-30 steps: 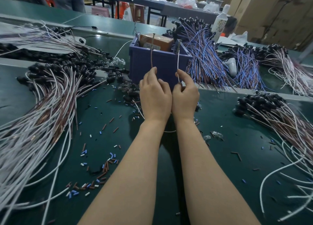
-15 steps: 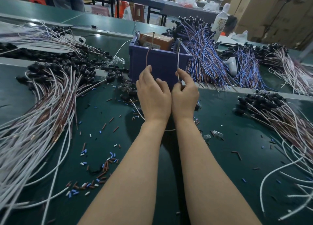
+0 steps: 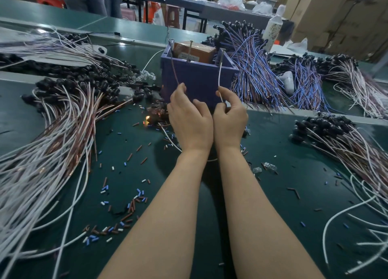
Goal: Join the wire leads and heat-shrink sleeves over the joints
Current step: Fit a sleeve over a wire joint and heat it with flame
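A dark green counter (image 3: pixel 281 148) is seen from above, with two bare forearms stretched forward across its middle. The left hand (image 3: pixel 189 119) and the right hand (image 3: pixel 230 117) are held side by side, touching along their inner edges, just in front of a purple plastic bin (image 3: pixel 199 77). The grip of the left hand is closed, the fingers curled round a brown wire lead (image 3: pixel 174 68), which rises from the fist and leans toward the bin's left rim. The grip of the right hand is a pinch: a white wire lead (image 3: pixel 219 81) is held between thumb and forefinger, and it stands nearly upright before the bin's front right corner. The two leads are kept apart, one toward each side of the bin. An orange-brown carton (image 3: pixel 195 51) is lodged inside the bin. Short sleeve pieces (image 3: pixel 117 194) in blue, white and brown are scattered over the counter, mostly left of the forearms. A wide fan of white and brown wires (image 3: pixel 52 131) with black ends is spread at the left, and a similar bundle (image 3: pixel 346 144) lies at the right. Blue and brown wires (image 3: pixel 252 73) are heaped just right of the bin. A small orange glow (image 3: pixel 148 117) is seen on the counter near the left hand; its source cannot be told. A white bottle (image 3: pixel 273 29) stands farther back.
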`<state>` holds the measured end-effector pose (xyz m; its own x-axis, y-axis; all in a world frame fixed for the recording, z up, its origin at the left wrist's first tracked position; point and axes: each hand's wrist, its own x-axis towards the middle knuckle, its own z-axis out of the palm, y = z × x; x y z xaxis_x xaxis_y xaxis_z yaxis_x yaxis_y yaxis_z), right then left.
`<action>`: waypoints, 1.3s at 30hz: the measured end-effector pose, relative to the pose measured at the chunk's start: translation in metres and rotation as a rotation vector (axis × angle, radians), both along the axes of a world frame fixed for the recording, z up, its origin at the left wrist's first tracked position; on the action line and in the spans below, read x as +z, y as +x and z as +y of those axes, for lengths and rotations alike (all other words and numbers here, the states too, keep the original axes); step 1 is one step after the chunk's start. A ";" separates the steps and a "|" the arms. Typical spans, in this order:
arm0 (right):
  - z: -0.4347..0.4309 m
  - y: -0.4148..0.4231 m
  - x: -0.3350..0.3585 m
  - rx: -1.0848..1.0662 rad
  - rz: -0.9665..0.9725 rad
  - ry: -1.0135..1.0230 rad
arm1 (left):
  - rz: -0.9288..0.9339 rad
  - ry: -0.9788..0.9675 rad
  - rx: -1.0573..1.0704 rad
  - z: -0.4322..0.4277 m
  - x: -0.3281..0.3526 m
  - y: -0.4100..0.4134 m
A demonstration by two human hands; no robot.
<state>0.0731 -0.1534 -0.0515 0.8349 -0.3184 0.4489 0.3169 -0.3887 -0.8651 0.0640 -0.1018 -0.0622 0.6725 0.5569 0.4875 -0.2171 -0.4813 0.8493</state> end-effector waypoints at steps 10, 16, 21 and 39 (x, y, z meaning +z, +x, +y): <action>-0.001 0.002 -0.002 -0.004 -0.014 -0.005 | 0.072 0.010 -0.073 0.002 0.001 0.003; -0.001 0.003 -0.002 -0.011 -0.013 -0.013 | 0.098 0.012 -0.110 0.002 0.001 0.004; 0.000 0.001 -0.001 -0.025 0.000 -0.007 | 0.085 0.011 -0.125 0.002 0.001 0.004; -0.009 0.000 0.008 -0.319 -0.108 0.041 | 0.126 -0.002 -0.129 0.002 0.001 -0.004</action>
<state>0.0732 -0.1625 -0.0432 0.6386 -0.5755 0.5108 0.2759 -0.4484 -0.8502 0.0597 -0.0995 -0.0610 0.7941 0.4627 0.3940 -0.1687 -0.4550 0.8744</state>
